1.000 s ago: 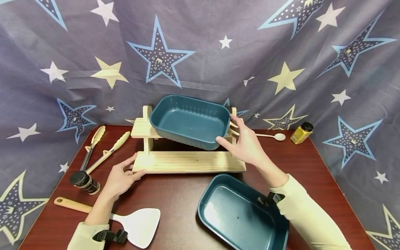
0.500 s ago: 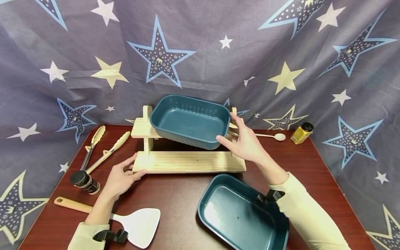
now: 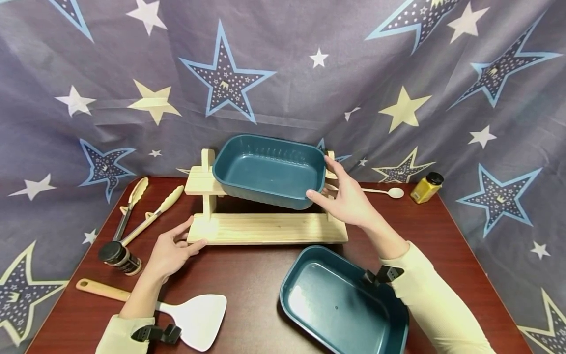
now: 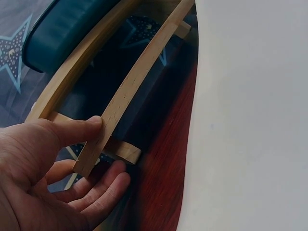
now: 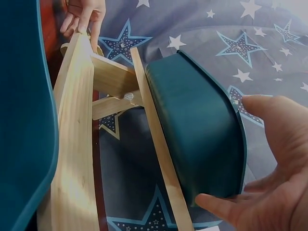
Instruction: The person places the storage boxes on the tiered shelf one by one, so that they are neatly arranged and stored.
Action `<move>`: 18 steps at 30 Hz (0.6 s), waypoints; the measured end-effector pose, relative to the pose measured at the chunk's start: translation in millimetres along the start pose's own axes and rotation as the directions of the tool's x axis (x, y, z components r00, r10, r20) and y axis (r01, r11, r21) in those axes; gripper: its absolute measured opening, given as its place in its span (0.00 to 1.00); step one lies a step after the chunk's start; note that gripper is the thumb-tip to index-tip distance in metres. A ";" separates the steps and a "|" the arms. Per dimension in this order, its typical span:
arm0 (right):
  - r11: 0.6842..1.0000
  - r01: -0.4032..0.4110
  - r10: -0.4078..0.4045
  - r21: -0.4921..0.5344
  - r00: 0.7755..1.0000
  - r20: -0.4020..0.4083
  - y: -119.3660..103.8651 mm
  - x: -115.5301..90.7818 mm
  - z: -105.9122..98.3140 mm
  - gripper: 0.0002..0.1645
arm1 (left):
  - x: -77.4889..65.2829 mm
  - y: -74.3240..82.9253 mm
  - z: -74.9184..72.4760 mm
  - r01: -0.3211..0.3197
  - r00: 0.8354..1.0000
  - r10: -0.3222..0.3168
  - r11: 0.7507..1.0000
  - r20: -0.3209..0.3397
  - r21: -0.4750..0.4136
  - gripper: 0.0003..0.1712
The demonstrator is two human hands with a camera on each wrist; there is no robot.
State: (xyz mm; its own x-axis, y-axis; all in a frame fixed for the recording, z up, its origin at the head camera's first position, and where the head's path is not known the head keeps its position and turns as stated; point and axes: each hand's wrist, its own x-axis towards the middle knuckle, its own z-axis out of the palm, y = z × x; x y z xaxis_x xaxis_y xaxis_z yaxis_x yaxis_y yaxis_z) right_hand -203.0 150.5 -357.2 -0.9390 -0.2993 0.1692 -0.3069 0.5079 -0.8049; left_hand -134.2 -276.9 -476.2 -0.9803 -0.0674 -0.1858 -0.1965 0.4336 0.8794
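A teal plastic bin (image 3: 270, 172) with a rounded rim sits on the upper board of a two-tier wooden rack (image 3: 269, 229), its front jutting past the board. My right hand (image 3: 349, 204) holds the bin's right end, thumb near the front corner and fingers toward the back corner. The right wrist view shows this hand (image 5: 284, 168) spread across the end of the bin (image 5: 197, 125). At the rack's left, my left hand (image 3: 170, 250) grips the end of the lower board. Its thumb and fingers stand on opposite sides of that board (image 4: 122, 96) in the left wrist view.
A second teal bin (image 3: 340, 305) lies on the table at front right. A white turner (image 3: 201, 319) lies under the left forearm. Tongs (image 3: 155, 216) and a dark-capped spice jar (image 3: 121, 258) are on the left. A spoon (image 3: 395, 193) and yellow bottle (image 3: 426, 188) are back right.
The front underside of the held bin has shifted very slightly up and back, with my right fingers moving a little along. My left hand and the rack look unmoved.
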 end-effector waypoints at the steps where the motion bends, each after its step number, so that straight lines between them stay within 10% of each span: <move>1: 1.000 0.000 0.000 -0.008 1.000 -0.004 -0.7 0.3 0.6 0.60 | -0.1 0.1 -0.1 -0.002 1.000 0.002 1.000 0.000 -0.002 0.52; 18: 0.999 -0.050 0.049 0.007 0.997 0.054 6.0 8.3 -7.4 0.59 | -0.5 0.9 0.5 0.009 1.000 -0.009 1.000 -0.005 0.004 0.51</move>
State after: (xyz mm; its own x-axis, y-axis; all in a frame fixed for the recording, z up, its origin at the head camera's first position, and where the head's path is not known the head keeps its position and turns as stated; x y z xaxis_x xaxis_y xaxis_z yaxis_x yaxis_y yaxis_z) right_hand -213.8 157.0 -356.5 -0.9433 -0.3171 0.0984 -0.2587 0.5164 -0.8163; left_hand -133.9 -276.1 -475.5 -0.9786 -0.0754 -0.1916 -0.2052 0.4363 0.8761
